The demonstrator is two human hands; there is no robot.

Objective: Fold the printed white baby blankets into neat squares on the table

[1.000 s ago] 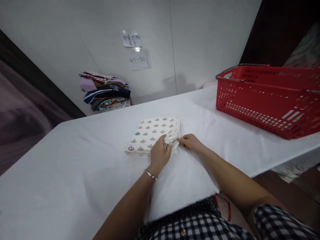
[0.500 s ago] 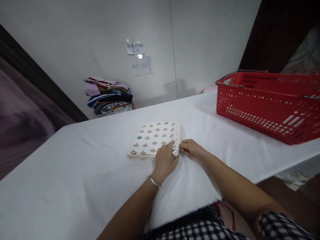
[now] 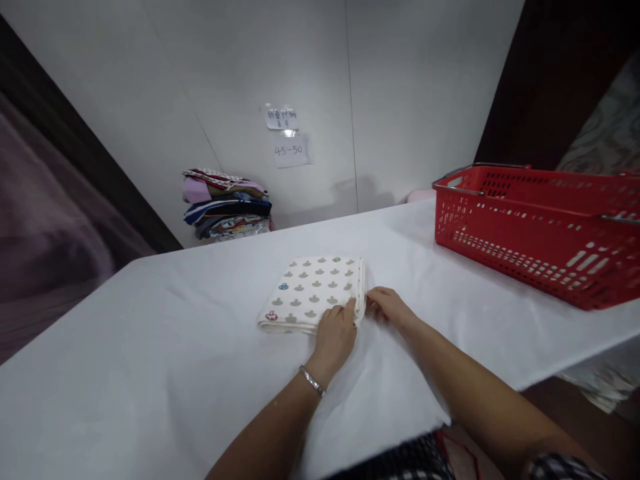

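A folded white cloth point(image 3: 313, 287) with a mushroom print lies flat on the white-covered table point(image 3: 190, 360). Most mushrooms are grey-beige, a few blue, green or pink. My left hand point(image 3: 336, 337), a silver bracelet at its wrist, grips the near right corner, fingers over the top and thumb low at the side. Right beside the cloth's right edge is my right hand point(image 3: 387, 305), its fingers loosely bent and slightly apart. No cloth shows between them; whether the fingertips touch the edge I cannot tell.
At the right stands a red perforated basket point(image 3: 520, 233) with metal handles. A stack of folded fabrics point(image 3: 227, 203) sits at the back left by the wall. Paper signs point(image 3: 291, 151) hang on the wall, one reading 45-50. Purple sheer fabric point(image 3: 45, 233) hangs at the left.
The crumpled bit at the cloth's near right corner now looks smoother. My right hand's pinch has loosened at that edge. The whole view has shifted, so things appear slightly lower.
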